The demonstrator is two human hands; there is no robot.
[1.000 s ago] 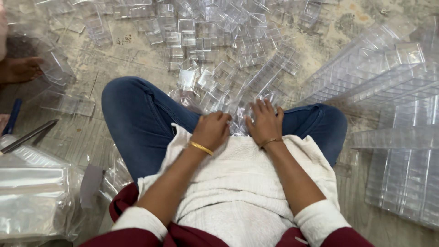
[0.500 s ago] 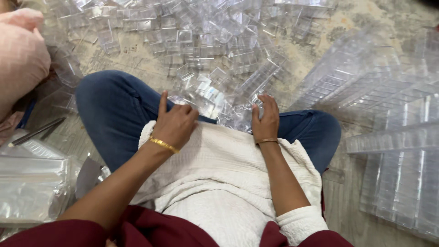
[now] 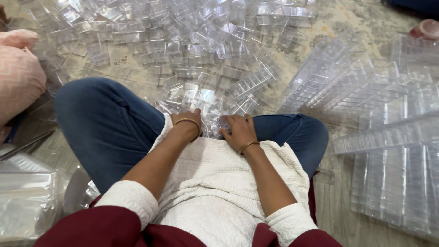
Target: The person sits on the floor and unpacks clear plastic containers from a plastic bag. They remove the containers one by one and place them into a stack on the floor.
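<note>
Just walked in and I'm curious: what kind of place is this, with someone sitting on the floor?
Probably a small packing workshop: loose clear plastic boxes litter the floor, with stacked rows alongside them.

Floor (image 3: 329,18): pale stone or tile with mottled beige-grey marbling, showing in bare patches at 12 to 1 o'clock and between the clutter. Thin joint lines visible at 4 o'clock, near the frame's lower right.

No walls, windows or furniture in view; camera looks straight down.

Light: soft, even, diffuse. No hard shadows; glints scatter off the clear plastic spread across the floor from 10 to 2 o'clock.

At 9 o'clock, a pink patterned cushion (image 3: 18,73), partly cut by the frame edge. At 8 o'clock, clear plastic bags (image 3: 25,201) lying flat on the floor. Dark blue shape at 1 o'clock corner, too cropped to identify.
</note>
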